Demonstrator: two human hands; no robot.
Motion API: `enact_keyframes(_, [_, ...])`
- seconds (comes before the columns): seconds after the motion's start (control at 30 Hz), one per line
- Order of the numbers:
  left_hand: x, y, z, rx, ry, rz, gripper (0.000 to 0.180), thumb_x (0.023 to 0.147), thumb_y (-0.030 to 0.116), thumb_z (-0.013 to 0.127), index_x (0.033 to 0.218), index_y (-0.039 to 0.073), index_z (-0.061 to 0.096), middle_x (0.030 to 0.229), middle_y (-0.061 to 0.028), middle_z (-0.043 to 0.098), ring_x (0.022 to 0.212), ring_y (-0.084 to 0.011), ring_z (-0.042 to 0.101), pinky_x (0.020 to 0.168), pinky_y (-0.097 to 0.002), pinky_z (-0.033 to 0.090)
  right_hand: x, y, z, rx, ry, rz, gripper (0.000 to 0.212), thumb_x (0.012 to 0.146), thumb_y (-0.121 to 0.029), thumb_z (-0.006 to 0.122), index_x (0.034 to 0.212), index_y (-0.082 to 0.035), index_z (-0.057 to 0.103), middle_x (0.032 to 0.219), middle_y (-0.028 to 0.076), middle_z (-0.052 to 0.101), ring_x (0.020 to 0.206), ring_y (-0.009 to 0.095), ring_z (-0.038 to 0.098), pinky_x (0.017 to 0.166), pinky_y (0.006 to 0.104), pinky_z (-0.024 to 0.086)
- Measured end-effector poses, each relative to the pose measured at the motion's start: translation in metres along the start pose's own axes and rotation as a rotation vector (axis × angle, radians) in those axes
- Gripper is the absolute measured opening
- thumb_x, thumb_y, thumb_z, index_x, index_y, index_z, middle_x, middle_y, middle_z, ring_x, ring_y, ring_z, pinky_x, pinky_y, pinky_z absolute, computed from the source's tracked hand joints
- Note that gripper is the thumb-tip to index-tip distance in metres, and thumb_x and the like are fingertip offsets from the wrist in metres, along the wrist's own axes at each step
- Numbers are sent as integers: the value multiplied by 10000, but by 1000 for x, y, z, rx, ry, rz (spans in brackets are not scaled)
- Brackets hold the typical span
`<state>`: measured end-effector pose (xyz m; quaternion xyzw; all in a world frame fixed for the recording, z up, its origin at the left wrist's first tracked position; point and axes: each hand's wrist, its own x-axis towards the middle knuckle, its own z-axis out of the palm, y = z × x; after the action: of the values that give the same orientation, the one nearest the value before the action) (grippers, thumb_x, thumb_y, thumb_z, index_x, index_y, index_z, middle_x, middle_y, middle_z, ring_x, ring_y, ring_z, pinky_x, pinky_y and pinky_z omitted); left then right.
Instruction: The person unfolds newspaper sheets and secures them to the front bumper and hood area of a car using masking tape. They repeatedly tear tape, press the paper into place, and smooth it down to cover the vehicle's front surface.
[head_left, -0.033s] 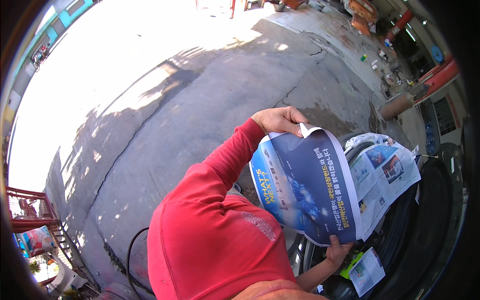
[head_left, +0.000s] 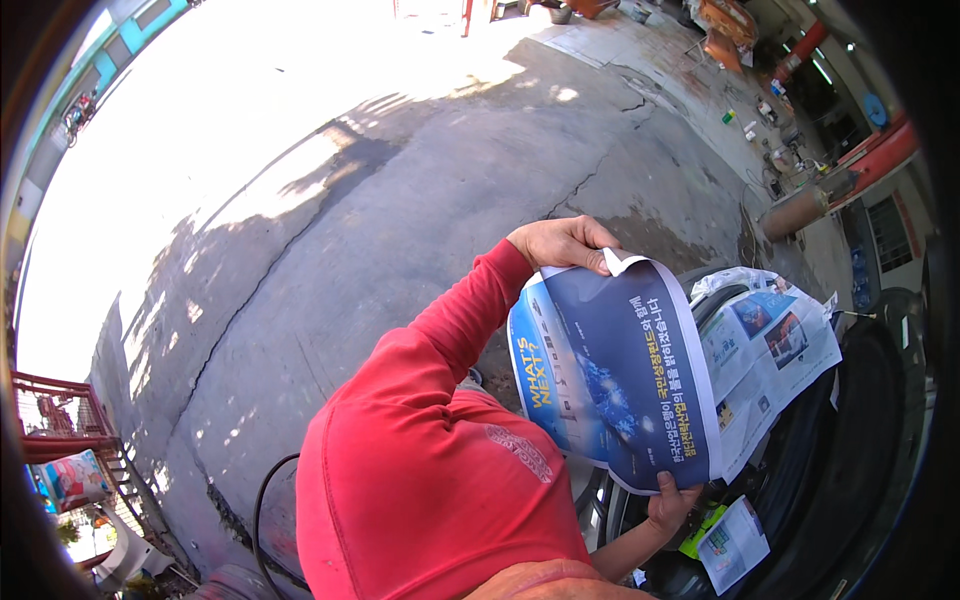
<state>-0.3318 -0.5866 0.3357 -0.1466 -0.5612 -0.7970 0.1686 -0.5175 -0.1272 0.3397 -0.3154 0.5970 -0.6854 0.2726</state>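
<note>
A blue-printed newspaper sheet (head_left: 640, 390) is held up between both hands, bowed slightly, its top corner curled over. My left hand (head_left: 570, 243) pinches its far edge, thumb on top beside the curl. At the near edge my right hand (head_left: 672, 503) grips it, the thumb showing and the other fingers partly hidden. Beyond the sheet, another newspaper sheet (head_left: 790, 335) drapes over a dark, glossy vehicle part (head_left: 850, 430). Close by my right hand lie a smaller printed paper (head_left: 735, 548) and a lime-green item (head_left: 703, 531), partly covered.
A red post (head_left: 885, 160) stands at the right, with tools and small containers (head_left: 785, 158) on the floor behind it. At the left are a red metal rack (head_left: 65, 405) and a printed bag (head_left: 78, 478). A black hose (head_left: 262, 505) curves beside my torso.
The sheet's left edge has moved slightly to the right, and my left hand has shifted a little the same way. Both hands keep their hold.
</note>
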Motion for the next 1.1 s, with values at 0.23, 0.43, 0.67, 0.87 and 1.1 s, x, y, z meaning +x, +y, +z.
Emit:
enact_keyframes(0.23, [0,-33,-15,-118,47,-41,283,992,134,705,1203,-56,717,1028,-48,764,879,-91,687,797,-261,577,-20,29,4,164,44,17,593,864,-13,752,1421,-1,548,1359,120,629,1244,275,597,1127,467,438])
enact_keyframes(0.43, [-4,-44,-10,119,239,-232,316,975,258,748,1149,-7,732,1010,-30,753,928,-97,673,822,-296,551,-25,41,25,161,155,13,556,895,-15,720,1420,21,541,1363,133,624,1236,292,595,1120,477,436])
enact_keyframes(0.67, [-10,-68,27,969,1014,-4,475,863,431,832,1034,25,654,923,-102,598,837,-237,678,727,-379,548,1,37,84,167,514,191,503,906,-59,755,1353,78,567,1302,164,638,1157,302,639,1031,451,507])
enact_keyframes(0.87, [-24,-69,142,655,296,-13,764,793,431,899,1329,2,561,1044,-113,593,986,-250,682,821,-400,575,52,32,148,178,545,211,461,953,-92,743,1352,65,576,1292,160,645,1100,258,668,928,399,560])
enact_keyframes(1.1, [-15,-84,143,629,117,-17,1219,615,368,1008,1554,-58,359,1040,-49,494,808,-148,455,754,-305,476,67,40,171,452,250,59,512,1064,-464,551,1300,-11,582,1154,63,638,1020,141,635,867,316,535])
